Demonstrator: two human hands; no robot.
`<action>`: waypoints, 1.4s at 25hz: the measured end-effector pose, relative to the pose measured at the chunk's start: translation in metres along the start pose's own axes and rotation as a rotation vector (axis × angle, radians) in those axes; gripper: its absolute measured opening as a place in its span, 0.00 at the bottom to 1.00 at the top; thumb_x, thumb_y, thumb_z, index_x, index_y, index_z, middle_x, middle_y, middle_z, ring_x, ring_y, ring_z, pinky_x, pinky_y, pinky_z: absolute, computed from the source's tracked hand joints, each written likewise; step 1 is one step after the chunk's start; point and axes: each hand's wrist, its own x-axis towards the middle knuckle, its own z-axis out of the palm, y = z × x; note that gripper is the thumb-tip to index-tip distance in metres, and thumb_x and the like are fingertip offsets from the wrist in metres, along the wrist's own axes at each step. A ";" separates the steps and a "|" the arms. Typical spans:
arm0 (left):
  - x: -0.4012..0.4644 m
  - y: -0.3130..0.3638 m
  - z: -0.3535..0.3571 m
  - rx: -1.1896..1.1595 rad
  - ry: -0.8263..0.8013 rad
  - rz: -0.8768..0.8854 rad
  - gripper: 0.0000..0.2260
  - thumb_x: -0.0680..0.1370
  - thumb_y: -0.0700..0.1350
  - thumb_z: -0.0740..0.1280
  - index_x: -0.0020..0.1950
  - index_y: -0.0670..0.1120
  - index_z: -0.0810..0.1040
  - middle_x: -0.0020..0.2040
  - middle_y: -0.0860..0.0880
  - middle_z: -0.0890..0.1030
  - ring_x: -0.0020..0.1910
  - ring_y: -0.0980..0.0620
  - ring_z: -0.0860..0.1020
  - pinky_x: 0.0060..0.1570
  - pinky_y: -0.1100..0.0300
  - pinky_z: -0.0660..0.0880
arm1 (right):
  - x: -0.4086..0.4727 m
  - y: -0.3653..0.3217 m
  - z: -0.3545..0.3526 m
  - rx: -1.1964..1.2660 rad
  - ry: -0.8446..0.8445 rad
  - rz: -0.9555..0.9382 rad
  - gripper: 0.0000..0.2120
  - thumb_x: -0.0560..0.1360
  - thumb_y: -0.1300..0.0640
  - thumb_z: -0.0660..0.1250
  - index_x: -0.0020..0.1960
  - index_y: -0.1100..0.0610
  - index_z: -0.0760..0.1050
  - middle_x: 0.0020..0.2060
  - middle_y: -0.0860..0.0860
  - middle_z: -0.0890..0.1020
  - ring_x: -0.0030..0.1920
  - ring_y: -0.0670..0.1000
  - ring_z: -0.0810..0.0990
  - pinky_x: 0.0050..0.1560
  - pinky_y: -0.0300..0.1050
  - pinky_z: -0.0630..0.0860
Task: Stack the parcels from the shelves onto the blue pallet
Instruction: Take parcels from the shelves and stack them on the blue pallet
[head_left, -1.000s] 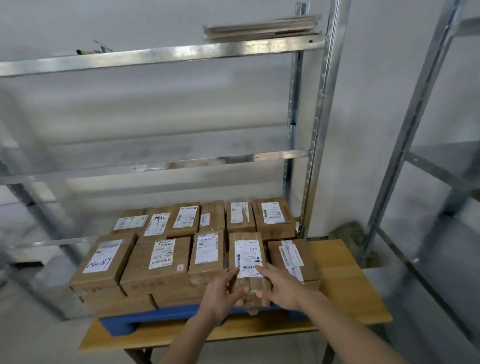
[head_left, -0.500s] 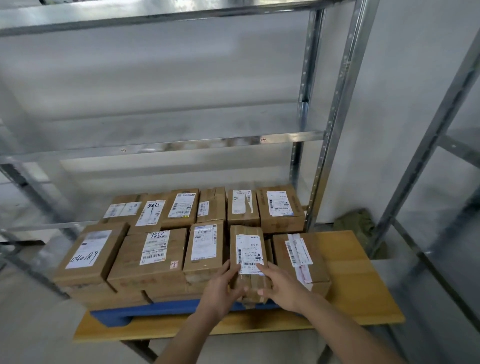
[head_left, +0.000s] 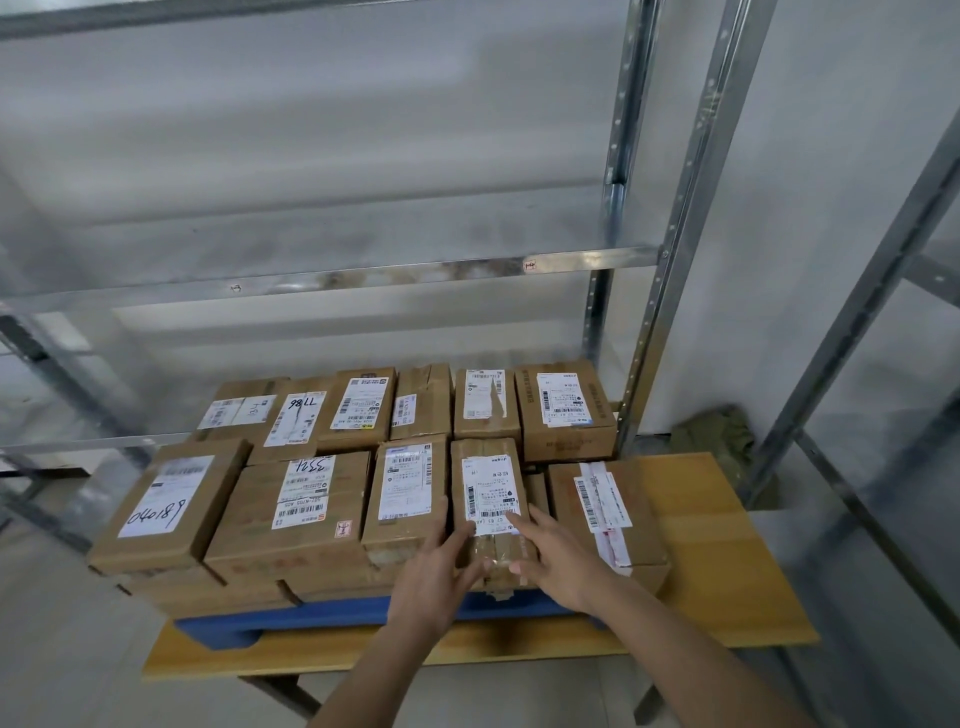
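Observation:
Several brown cardboard parcels with white labels lie stacked on the blue pallet (head_left: 332, 613), which rests on a wooden table (head_left: 727, 571). A narrow taped parcel (head_left: 488, 483) stands in the front row, right of the middle. My left hand (head_left: 436, 571) holds its left front corner, fingers on its left side. My right hand (head_left: 556, 561) holds its right side, fingertips on its label and thumb on its front face. A lower parcel (head_left: 602, 509) lies just to the right of it.
Behind the table stands a metal shelf rack (head_left: 691, 208) whose visible shelves (head_left: 332, 275) hold nothing. Another metal rack (head_left: 883, 260) stands at the right. A green cloth bundle (head_left: 717, 436) lies on the floor beyond the table's far right corner.
The view has tilted down and moved closer. Both hands stay on the narrow parcel, shifted slightly along its sides; the parcel sits in the same spot in the front row.

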 end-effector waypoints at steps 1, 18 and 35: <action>0.001 0.000 -0.001 0.023 0.001 -0.007 0.25 0.80 0.62 0.61 0.75 0.58 0.64 0.81 0.56 0.49 0.61 0.54 0.78 0.57 0.58 0.77 | 0.001 0.000 0.000 -0.003 0.001 -0.005 0.37 0.80 0.51 0.69 0.82 0.40 0.52 0.82 0.42 0.52 0.80 0.50 0.58 0.77 0.57 0.64; 0.011 -0.001 -0.001 0.248 0.078 -0.001 0.25 0.79 0.67 0.57 0.73 0.58 0.67 0.80 0.56 0.53 0.58 0.52 0.80 0.49 0.59 0.79 | 0.010 0.001 0.000 -0.029 0.013 -0.019 0.37 0.80 0.50 0.68 0.82 0.41 0.51 0.82 0.43 0.50 0.80 0.51 0.58 0.77 0.57 0.64; 0.014 0.000 0.003 0.279 0.133 -0.016 0.22 0.80 0.64 0.59 0.71 0.58 0.68 0.76 0.56 0.59 0.52 0.53 0.81 0.43 0.59 0.80 | 0.014 -0.002 -0.001 -0.101 0.020 0.000 0.36 0.82 0.49 0.65 0.83 0.43 0.49 0.83 0.47 0.49 0.80 0.54 0.57 0.78 0.58 0.62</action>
